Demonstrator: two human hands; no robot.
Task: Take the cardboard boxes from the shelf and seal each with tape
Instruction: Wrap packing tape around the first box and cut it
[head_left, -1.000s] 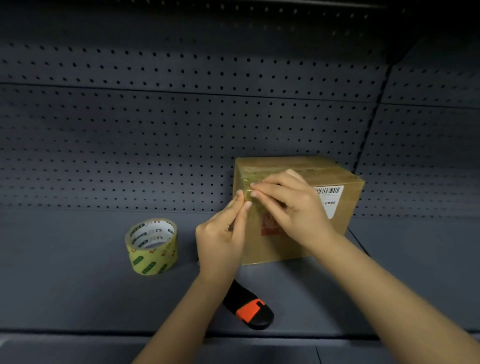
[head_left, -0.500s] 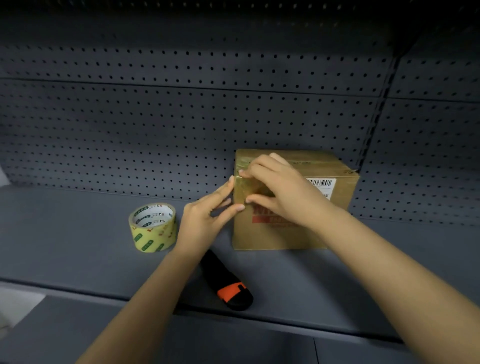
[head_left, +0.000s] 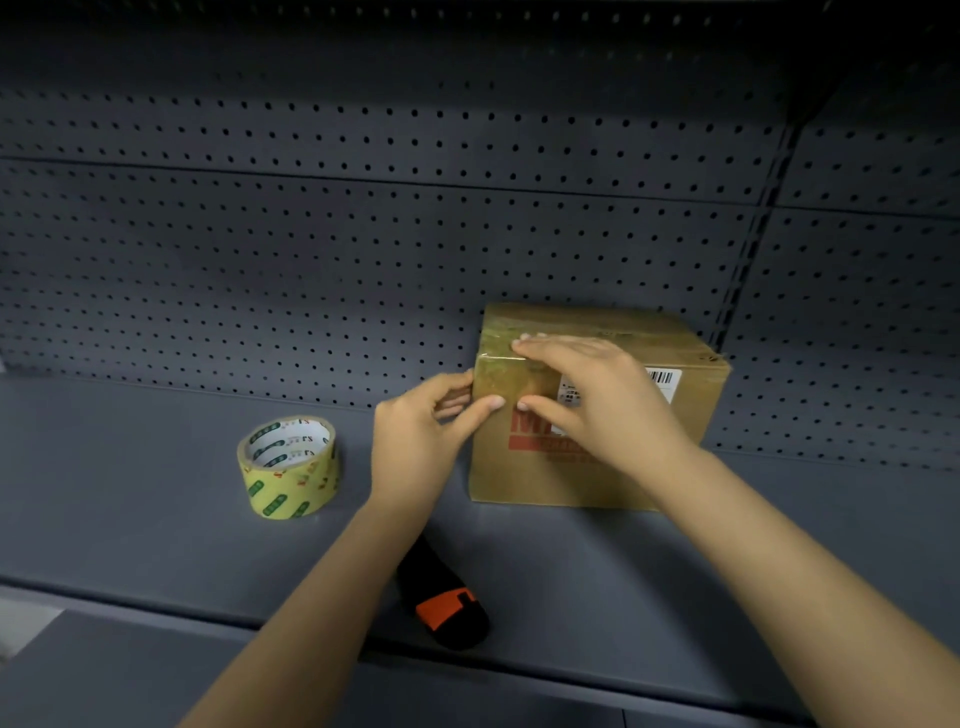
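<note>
1. Black with an orange patch, a handheld tool (head_left: 447, 608) is seen nearest the camera. It lies in front of the cardboard box (head_left: 524, 478) and to the left of it, close to the front lip of the grey shelf (head_left: 130, 493), and is partly hidden by the left forearm (head_left: 322, 587).
2. A roll of yellowish tape (head_left: 288, 467) with green marks is set with its hole upward, to the left of the box and apart from it.
3. The box's front left upright edge is gripped by the left hand (head_left: 415, 441). The thumb is pressed on the front face and the fingers are curled round toward the left side.
4. The right hand (head_left: 597, 400) is laid over the box's top front edge, toward its left corner. The fingers are stretched flat along the top and the thumb is pressed on the front face just beside the left thumb, so nothing is clasped.
5. A glossy strip of tape (head_left: 501, 382) is seen beneath both hands, carried from the box's top down over its front face.
6. The box itself stands on the shelf with its flaps closed. Red print (head_left: 530, 436) and a white barcode label (head_left: 662, 379) on its front are partly covered by the right hand.
7. A dark perforated back panel (head_left: 311, 260) rises behind the box. Whether the box touches it cannot be told.
</note>
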